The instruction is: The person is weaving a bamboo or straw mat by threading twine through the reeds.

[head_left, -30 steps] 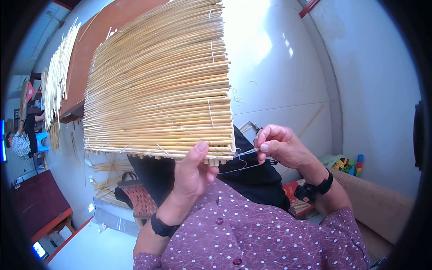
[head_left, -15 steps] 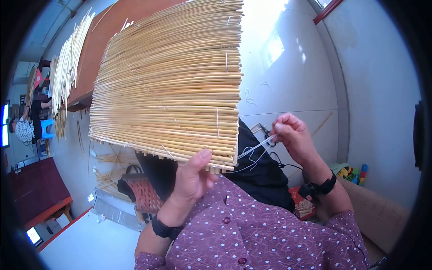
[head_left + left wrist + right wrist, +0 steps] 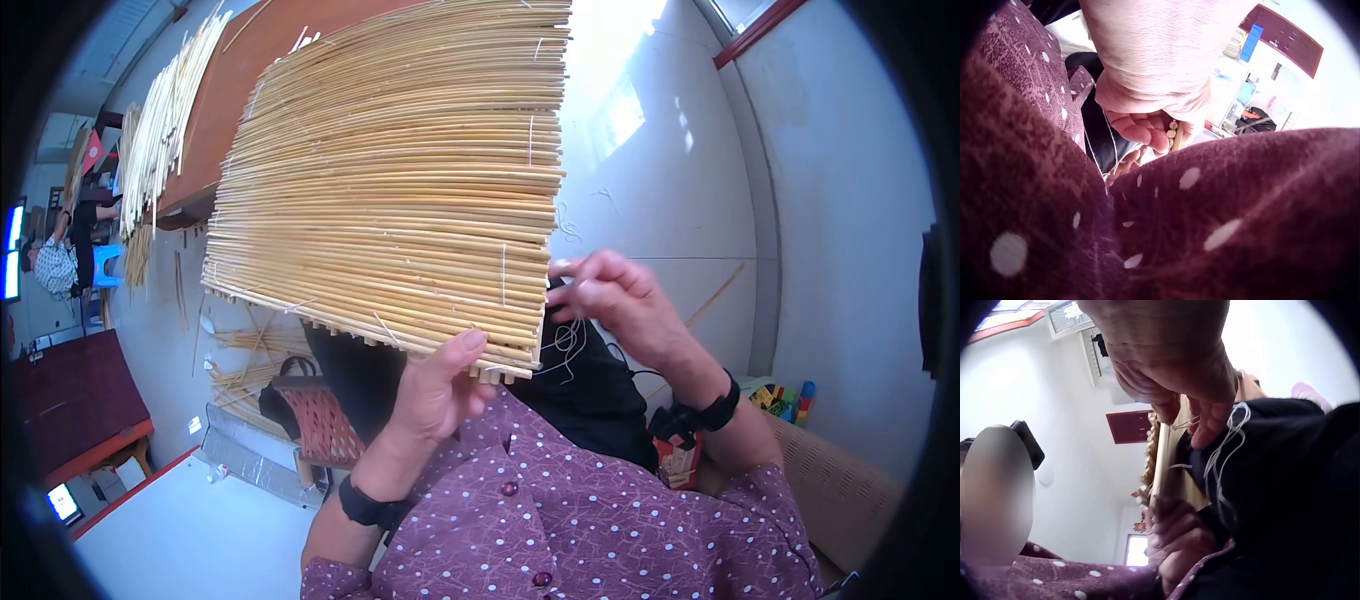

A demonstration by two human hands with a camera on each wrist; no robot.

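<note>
This looks like a household room that serves as a small craft workshop, though whether it belongs to a home or a shop cannot be told. A mat of tied sticks (image 3: 390, 190) is in hand, a bundle of pale sticks (image 3: 165, 125) lies on a brown surface (image 3: 232, 95), and loose sticks (image 3: 245, 342) litter the tiled floor (image 3: 690, 215). The homelier signs are bright toy blocks (image 3: 804, 400) near a plain wall (image 3: 840, 180), a blue stool (image 3: 106, 266) beside another person (image 3: 54, 268), and a lit screen (image 3: 63, 503).
</note>
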